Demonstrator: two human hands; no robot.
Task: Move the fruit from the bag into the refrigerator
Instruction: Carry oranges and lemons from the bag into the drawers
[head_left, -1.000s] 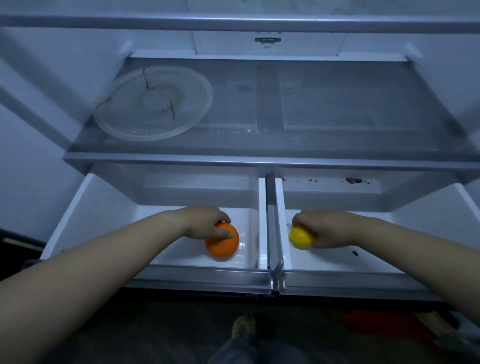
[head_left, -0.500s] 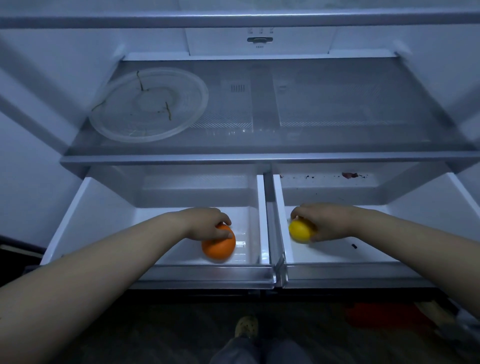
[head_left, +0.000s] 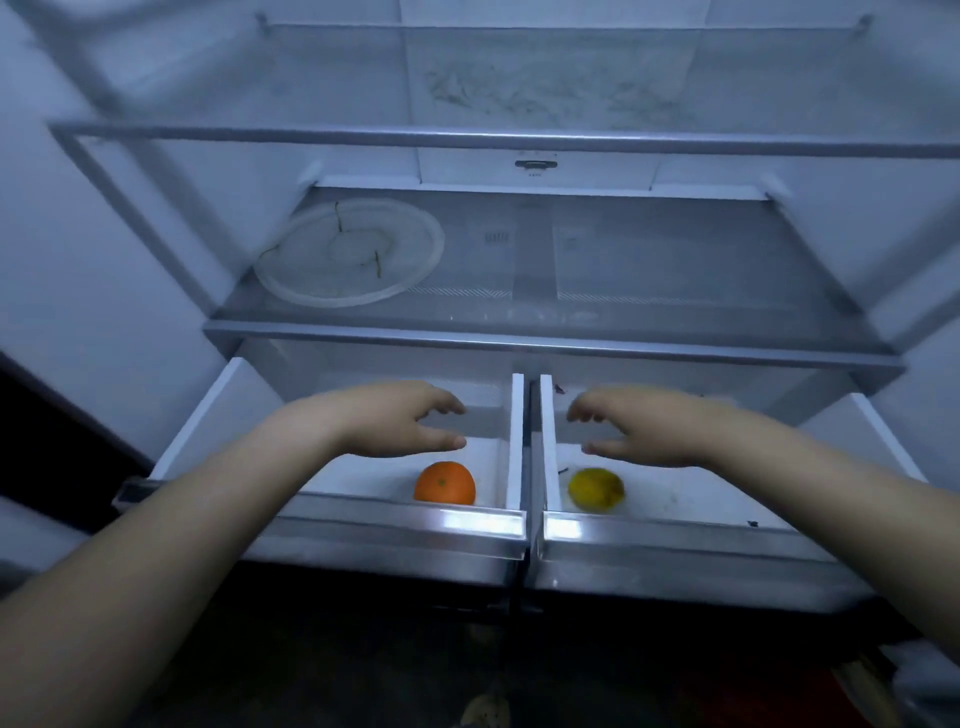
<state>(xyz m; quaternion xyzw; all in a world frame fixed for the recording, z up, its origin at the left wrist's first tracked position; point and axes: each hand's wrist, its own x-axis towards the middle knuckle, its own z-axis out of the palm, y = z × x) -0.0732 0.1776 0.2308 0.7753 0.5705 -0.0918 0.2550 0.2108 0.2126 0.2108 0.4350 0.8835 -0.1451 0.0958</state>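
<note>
An orange (head_left: 445, 483) lies in the left refrigerator drawer (head_left: 363, 514), near its front right corner. A yellow lemon (head_left: 596, 489) rests in the right drawer (head_left: 675, 535), near its front left corner. Both drawers are pulled out. My left hand (head_left: 400, 418) hovers open just above and behind the orange, not touching it. My right hand (head_left: 639, 426) hovers open above and behind the lemon, fingers spread, holding nothing. The bag is out of sight.
Above the drawers a glass shelf (head_left: 550, 338) carries a clear round plate (head_left: 350, 252) with a few stems at its left. A second shelf edge (head_left: 519, 140) runs higher up. A white divider (head_left: 530, 441) separates the drawers. A shoe (head_left: 485, 709) shows on the dark floor.
Both hands have let go of the fruit and lifted off it; the orange and lemon now lie free in the drawers. The camera has tilted up, showing more of the upper shelves.
</note>
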